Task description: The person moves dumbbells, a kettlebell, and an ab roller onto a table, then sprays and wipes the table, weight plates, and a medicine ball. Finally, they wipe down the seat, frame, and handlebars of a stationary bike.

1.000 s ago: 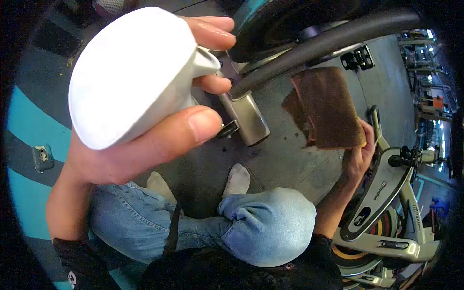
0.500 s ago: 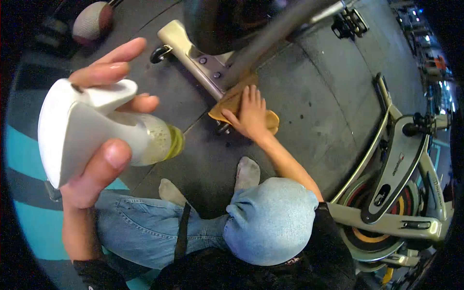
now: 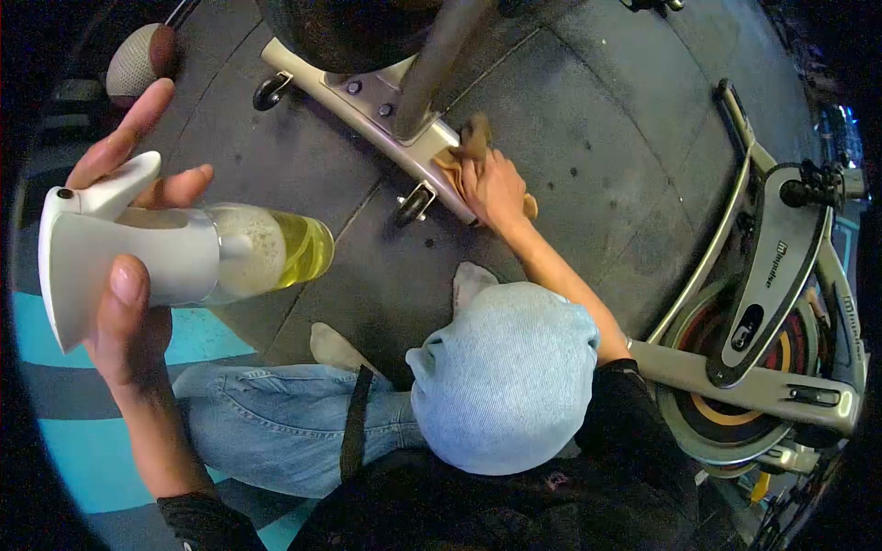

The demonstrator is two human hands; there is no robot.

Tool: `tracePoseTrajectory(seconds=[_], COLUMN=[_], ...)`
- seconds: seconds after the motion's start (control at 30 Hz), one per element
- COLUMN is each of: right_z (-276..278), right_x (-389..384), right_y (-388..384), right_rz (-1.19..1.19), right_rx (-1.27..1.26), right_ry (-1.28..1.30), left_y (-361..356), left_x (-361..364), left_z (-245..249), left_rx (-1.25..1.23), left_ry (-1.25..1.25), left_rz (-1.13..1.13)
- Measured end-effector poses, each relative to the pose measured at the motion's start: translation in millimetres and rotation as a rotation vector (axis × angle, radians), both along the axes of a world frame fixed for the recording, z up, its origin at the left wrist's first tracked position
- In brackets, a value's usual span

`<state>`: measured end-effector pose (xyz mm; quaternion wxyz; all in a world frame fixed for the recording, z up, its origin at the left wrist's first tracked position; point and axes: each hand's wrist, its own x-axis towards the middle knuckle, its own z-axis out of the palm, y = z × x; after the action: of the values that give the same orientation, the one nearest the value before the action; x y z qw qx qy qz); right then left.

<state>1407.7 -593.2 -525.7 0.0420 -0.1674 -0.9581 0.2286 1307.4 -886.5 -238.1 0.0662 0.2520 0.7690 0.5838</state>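
In my left hand (image 3: 124, 303) is a white spray bottle (image 3: 184, 248) tilted on its side, its clear lower part holding foamy yellow-green liquid. The thumb and fingers wrap around its neck and trigger. My right hand (image 3: 496, 193) presses a tan cloth (image 3: 450, 168) against the end of a beige metal base bar (image 3: 367, 119). Part of the cloth is bunched beneath the fingers and hidden. A small black caster wheel (image 3: 416, 204) sits under the bar close to that hand.
An exercise bike (image 3: 763, 275) stands at the right. A grey and brown ball (image 3: 138, 64) lies at upper left. Dark floor tiles (image 3: 588, 248) spread around, with a turquoise patterned floor (image 3: 83, 450) at lower left. My knees and feet are below the bar.
My right hand and the cloth have shifted along the bar's end, and the cloth is now more bunched. The spray bottle has moved left in view and lies more level.
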Motion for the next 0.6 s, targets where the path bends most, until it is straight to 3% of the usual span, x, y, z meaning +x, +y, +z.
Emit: tracePoseTrajectory(seconds=[0.07,0.2,0.27,0.33,0.37,0.43,0.5,0.53,0.6], right_z=[29.0,23.8,15.6,6.0,-3.3,-5.9,7.0,9.9,16.6], right_x=[-23.6,-50.0,-13.9,22.4,44.4,58.9,25.4,8.8,7.9], right_y=[-4.5,-4.4,-12.8,-14.4,-21.3,-46.1,-93.3,-101.8,-101.9], right_rz=[-0.068,0.008,0.075,0.231,0.292,0.248,0.085,0.393,0.54], right_rx=[-0.141,-0.144,-0.027,0.2,0.179,0.023,-0.461,-0.204,-0.058], right_ry=[-0.168,-0.355,0.062,0.239,0.224,0.277,0.484,0.43,0.349], left_y=[-0.2,18.0,16.7,12.6,7.6,-5.4,-1.7,0.5,9.0], left_x=[-3.0,2.7,1.9,1.6,1.9,-5.9,-2.4,0.5,5.8], left_z=[1.7,4.7,5.7,11.8,12.3,7.7,8.1,6.7,7.9], left_rx=[-0.023,-0.041,-0.025,-0.019,-0.024,0.0,-0.056,-0.08,-0.115], left_ry=[0.015,0.028,0.035,0.018,-0.016,-0.058,-0.048,-0.05,-0.023], left_rz=[-0.018,-0.024,-0.014,0.007,0.004,-0.025,-0.012,-0.009,0.054])
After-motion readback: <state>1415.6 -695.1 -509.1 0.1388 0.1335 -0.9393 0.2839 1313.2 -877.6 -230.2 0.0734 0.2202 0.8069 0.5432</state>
